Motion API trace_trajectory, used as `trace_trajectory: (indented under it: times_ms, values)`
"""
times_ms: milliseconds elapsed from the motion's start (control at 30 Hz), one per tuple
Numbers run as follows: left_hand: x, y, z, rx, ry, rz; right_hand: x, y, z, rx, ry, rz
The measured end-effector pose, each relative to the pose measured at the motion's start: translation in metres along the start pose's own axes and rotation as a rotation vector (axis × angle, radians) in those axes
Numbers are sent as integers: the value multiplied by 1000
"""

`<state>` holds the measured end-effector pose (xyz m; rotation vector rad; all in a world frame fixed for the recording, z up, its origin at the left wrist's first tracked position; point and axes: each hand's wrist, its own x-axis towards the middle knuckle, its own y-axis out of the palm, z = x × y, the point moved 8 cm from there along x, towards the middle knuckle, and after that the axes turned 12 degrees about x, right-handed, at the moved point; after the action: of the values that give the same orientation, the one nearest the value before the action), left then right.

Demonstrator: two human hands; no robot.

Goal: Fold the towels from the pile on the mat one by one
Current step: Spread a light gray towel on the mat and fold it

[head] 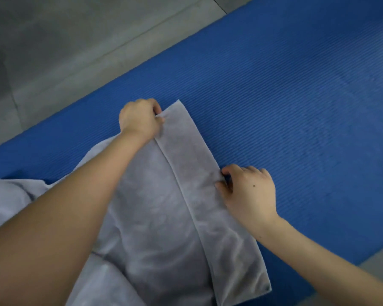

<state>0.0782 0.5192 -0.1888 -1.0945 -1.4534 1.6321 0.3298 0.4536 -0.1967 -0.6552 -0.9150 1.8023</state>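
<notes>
Head view looks down on a grey towel (164,206) lying flat on a blue ribbed mat (296,96), running at a slant from the far left to the near right of the frame. A long band (199,173) along the towel's right side is turned over onto the rest of the cloth. Its inner edge makes a straight line from the far end down to the bottom of the frame. A small dark stud (268,288) sits at the band's near right corner.

At the far end of the towel, the left hand (138,118) has its fingers (157,108) curled and the thumb pressed to them, pinching the cloth where the band's inner edge starts. The left forearm (64,217) crosses over the towel's left side and hides part of it.

Partway down the towel's right edge is the right hand (250,191). Its thumb and forefinger are closed together on that outer edge, the other fingers (261,171) bent loosely above the mat. The two hands are well apart, with the band stretched between them.

More pale cloth, the pile (9,199), lies rumpled at the near left, touching the towel and partly under the left forearm. Grey tiled floor (64,40) shows beyond the mat's far edge, and a sliver shows at the near right.
</notes>
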Motion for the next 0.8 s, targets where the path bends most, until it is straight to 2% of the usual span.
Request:
trace_trajectory:
  times_ms: [100,200,267,400,467,600,800]
  values:
    - [3,-14,-6,-78,32,8,-17,-9,-6,82,-4,22]
    - [14,-37,-21,-165,51,-53,-8,-33,-15,155,71,-61]
    - [28,-53,-35,-230,31,-132,12,-47,-26,157,151,-73]
    - [52,-73,-67,-384,-16,-224,56,-82,-55,145,233,-207]
    - [53,-72,-77,-364,-5,-236,66,-91,-71,155,266,-232]
    - [10,-54,-76,-267,93,-240,43,-97,-90,93,258,-184]
    - [-108,-21,-54,-190,233,-234,-38,-94,-121,-7,327,-157]
